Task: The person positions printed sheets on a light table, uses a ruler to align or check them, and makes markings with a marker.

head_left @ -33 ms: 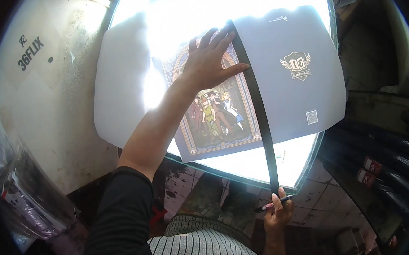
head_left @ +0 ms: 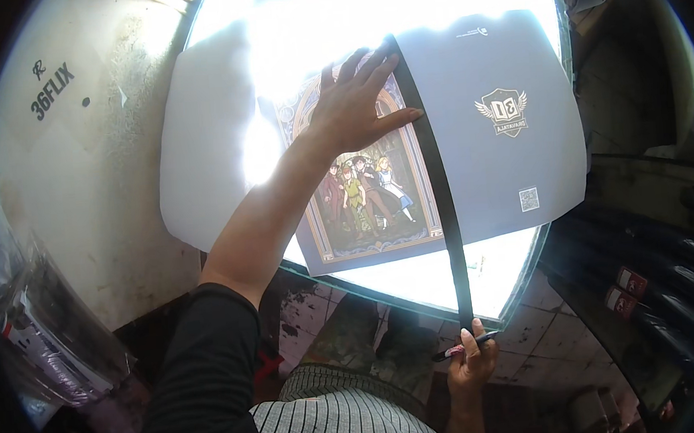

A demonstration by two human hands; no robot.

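Observation:
A large printed cover sheet (head_left: pixel 477 171) lies across a glowing light table (head_left: pixel 492 275). Its left part bears a colourful illustration with several figures, while the right part is plain blue-grey with a winged emblem. Along the edge between these parts runs a long dark flat strip, like a straightedge (head_left: pixel 441 186), reaching past the sheet's near edge. My left hand (head_left: pixel 355 107) is spread open over the illustration, its fingertips and thumb on the strip. At the strip's near end, my right hand (head_left: pixel 473 356) has its fingers closed around a dark pen (head_left: pixel 461 349) and touches the strip.
Glare washes out the far part of the light table. A stained white board (head_left: pixel 112 193) stands at the left, above plastic-wrapped packages (head_left: pixel 49 334). Several dark wrapped rolls (head_left: pixel 649 276) lie at the right. Tiled floor (head_left: pixel 524 337) shows below the table edge.

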